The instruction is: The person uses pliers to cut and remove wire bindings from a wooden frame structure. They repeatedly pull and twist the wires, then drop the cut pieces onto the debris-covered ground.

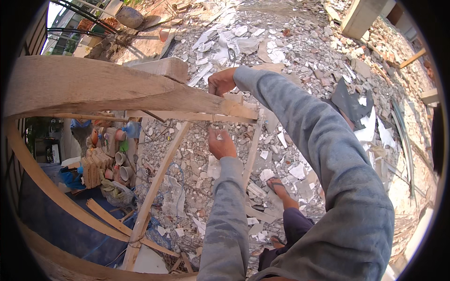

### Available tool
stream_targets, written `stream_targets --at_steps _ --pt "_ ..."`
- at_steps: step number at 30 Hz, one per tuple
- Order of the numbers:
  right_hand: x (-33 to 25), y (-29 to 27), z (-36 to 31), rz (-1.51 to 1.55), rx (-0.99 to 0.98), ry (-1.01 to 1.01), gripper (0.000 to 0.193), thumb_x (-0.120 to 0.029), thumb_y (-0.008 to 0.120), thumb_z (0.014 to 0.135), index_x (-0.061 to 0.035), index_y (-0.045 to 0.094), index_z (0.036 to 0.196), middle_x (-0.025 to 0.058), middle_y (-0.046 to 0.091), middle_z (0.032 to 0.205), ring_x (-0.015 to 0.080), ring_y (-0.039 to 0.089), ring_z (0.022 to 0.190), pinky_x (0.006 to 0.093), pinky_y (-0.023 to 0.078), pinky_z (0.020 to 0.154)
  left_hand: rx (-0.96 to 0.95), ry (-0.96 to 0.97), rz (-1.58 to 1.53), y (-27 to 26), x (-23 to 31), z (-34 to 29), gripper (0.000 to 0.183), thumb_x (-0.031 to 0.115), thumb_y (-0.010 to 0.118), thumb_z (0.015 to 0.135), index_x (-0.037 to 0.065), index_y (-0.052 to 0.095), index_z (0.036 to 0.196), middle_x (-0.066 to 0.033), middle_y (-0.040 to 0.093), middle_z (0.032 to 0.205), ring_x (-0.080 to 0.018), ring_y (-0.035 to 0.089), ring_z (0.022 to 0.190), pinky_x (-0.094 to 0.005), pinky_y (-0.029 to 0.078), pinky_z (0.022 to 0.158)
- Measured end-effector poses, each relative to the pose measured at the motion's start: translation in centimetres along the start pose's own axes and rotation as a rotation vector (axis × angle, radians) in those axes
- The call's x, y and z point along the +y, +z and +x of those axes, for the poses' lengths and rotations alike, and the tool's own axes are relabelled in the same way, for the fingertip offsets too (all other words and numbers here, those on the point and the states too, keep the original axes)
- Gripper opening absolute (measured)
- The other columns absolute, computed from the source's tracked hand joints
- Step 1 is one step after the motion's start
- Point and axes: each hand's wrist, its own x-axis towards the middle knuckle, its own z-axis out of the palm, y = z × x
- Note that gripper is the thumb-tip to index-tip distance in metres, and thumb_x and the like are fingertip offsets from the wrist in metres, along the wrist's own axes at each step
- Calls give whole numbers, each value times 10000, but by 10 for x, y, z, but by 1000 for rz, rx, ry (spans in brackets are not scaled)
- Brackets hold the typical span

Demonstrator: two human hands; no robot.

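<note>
A thick wooden beam (98,86) runs in from the left and tapers to its end between my two hands. My right hand (222,83) reaches over to its far side, fingers curled down against the wood and partly hidden. On the near side, just below the beam, my left hand (221,143) is closed in a pinch. A thin strand (213,118) seems to cross the wood between the hands; what either hand grips is too small to make out. A thinner batten (180,115) lies under the beam, meeting a slanting wooden pole (157,189) and another pole (253,152).
Broken concrete and white shards (281,140) cover the ground around my sandalled feet (277,187). Pots and bags (112,164) sit at left beside a dark blue sheet (61,220). A curved timber (56,187) bends around there. A concrete post (361,18) stands far right.
</note>
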Motion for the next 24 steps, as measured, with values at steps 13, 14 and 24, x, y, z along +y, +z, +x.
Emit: stream_targets --at_steps 13,14,24 --pt "136 101 -41 254 726 105 307 -345 615 985 -102 752 1112 73 727 1103 256 651 1042 360 497 911 -266 140 250 135 -108 20 280 91 509 963 -54 667 1144 -274 678 1089 -441 644 1024 -498 510 883" --pt "136 114 -39 425 704 125 364 -383 606 989 -78 741 1133 82 724 1115 241 649 1048 358 498 914 -267 193 221 141 -110 24 267 77 521 949 -51 659 1139 -273 674 1100 -446 636 1041 -505 502 896" --pt "106 162 -40 787 821 202 652 -524 707 822 8 685 1199 150 678 1125 225 594 1046 333 436 926 -288 235 315 198 -137 42 191 65 612 895 -42 688 1034 -270 687 1049 -462 649 1006 -501 520 847"
